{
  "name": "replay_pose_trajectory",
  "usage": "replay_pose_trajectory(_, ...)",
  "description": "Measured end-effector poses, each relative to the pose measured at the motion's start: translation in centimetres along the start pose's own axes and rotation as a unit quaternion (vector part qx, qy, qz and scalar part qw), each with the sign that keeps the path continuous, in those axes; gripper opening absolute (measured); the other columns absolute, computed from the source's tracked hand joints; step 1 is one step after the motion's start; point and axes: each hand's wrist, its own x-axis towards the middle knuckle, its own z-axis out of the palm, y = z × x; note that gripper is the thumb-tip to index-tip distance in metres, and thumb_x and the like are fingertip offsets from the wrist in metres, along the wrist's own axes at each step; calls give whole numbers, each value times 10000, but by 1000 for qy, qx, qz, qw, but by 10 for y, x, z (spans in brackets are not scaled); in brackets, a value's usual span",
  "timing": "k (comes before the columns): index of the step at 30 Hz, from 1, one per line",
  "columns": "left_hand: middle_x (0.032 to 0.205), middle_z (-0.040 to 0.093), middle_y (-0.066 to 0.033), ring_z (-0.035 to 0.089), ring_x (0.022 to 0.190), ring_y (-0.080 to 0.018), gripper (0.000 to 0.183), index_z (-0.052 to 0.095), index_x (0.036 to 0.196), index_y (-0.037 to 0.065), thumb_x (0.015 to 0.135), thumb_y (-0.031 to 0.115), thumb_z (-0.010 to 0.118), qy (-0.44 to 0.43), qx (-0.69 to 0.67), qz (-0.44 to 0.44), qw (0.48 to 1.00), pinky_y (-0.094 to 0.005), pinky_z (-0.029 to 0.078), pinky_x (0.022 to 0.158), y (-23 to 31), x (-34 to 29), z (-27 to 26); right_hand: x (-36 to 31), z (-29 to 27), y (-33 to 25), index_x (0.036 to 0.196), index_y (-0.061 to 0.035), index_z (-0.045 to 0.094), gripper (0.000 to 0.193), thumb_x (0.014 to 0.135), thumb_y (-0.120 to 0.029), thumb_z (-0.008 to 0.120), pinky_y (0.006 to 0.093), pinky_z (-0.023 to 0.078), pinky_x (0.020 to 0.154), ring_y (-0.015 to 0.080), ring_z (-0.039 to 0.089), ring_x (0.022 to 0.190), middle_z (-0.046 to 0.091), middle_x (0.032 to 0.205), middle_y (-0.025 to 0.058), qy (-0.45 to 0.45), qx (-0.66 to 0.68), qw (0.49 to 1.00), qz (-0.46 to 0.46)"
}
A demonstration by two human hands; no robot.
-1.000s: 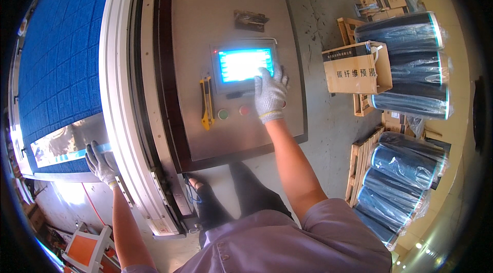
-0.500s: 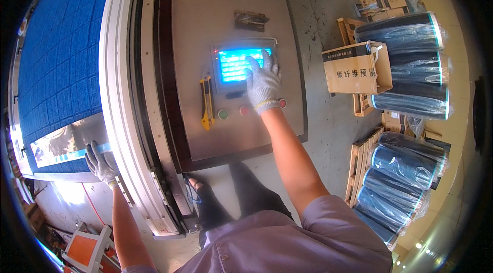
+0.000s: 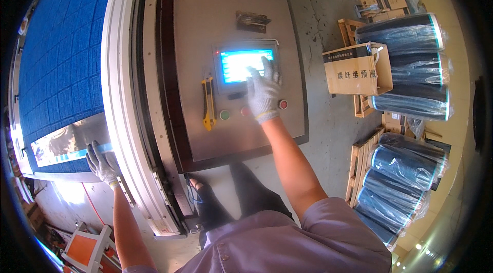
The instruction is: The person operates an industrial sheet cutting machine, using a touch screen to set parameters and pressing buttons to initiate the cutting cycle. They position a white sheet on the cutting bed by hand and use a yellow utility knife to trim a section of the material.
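Gloved in pale knit, my right hand (image 3: pixel 264 93) is over the right side of a lit touchscreen (image 3: pixel 237 68) set in a brushed metal control panel (image 3: pixel 241 139). Its fingers are apart and hold nothing; whether a fingertip touches the glass I cannot tell. The screen glows nearly white. At far left, my left hand (image 3: pixel 102 166), in a matching glove, rests with outstretched fingers at the edge of a shiny sheet (image 3: pixel 72 139) with a light blue strip. That sheet lies on a blue textured bed (image 3: pixel 61 72).
A yellow utility knife (image 3: pixel 208 103) lies on the panel beside a green button (image 3: pixel 224 115) and a red button (image 3: pixel 282 104). A white rail (image 3: pixel 123 67) runs between bed and panel. To the right stand a cardboard box (image 3: pixel 352 72), plastic-wrapped black rolls (image 3: pixel 411 98) and wooden pallets (image 3: pixel 357 170).
The screen has turned from blue with rows of light bars to almost plain white. My right hand has shifted very slightly, while my left hand stays at the sheet.
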Motion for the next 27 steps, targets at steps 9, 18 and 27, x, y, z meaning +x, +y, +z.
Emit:
replay_pose_trajectory(9, 1534, 374, -121, 344, 1388, -394, 602, 362, 1512, 213, 964, 461, 348, -5, 6, 7, 1000, -498, 260, 1161, 0, 0, 0, -4, -6, -11, 1124, -197, 658, 233, 892, -215, 637, 559, 341, 1076, 428, 416, 1320, 457, 1427, 167, -30, 22, 998, -49)
replay_pose_trajectory(18, 1537, 367, -118, 340, 1390, -397, 609, 329, 1526, 228, 965, 466, 319, -18, 24, -6, 1000, -498, 258, 1163, 2, 0, 0, -6, 2, 32, 1194, -181, 595, 263, 934, -212, 571, 551, 359, 1038, 437, 465, 1249, 494, 1378, 149, 4, -35, 998, 54)
replay_pose_trajectory(27, 1533, 375, -104, 350, 1379, -396, 623, 350, 1513, 246, 959, 530, 349, -25, 11, -23, 999, -504, 274, 1152, 8, 1, -2, -81, -12, -19, 1142, -14, 602, 208, 956, -50, 518, 418, 466, 897, 327, 605, 1010, 631, 1095, 171, 85, 225, 969, 49)
